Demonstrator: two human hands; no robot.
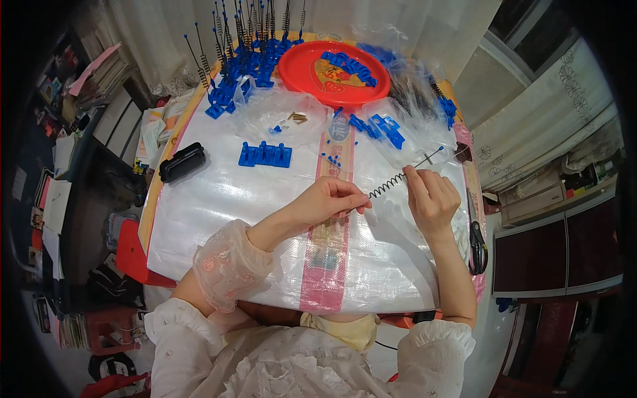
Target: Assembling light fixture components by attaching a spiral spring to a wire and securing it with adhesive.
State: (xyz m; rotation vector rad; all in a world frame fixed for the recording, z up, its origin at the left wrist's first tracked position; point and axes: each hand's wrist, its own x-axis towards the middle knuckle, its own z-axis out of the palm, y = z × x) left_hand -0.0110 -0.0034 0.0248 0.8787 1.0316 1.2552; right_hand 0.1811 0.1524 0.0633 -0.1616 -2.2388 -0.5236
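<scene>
Both hands hold one thin black wire with a coiled spring section (388, 186) above a table covered in white woven plastic sheet (219, 205). My left hand (332, 199) pinches the wire's lower end. My right hand (431, 196) pinches it past the coil, and the straight tip with a small blue bead sticks out beyond the fingers toward the upper right. A row of blue plastic clips (265, 155) lies just beyond my left hand.
A red round tray (305, 69) with blue parts sits at the far edge. Several upright spring wires in blue bases (242, 46) crowd the far left. A black case (182, 162) lies left, scissors (476, 242) right, clear bags with blue parts (391, 126) ahead.
</scene>
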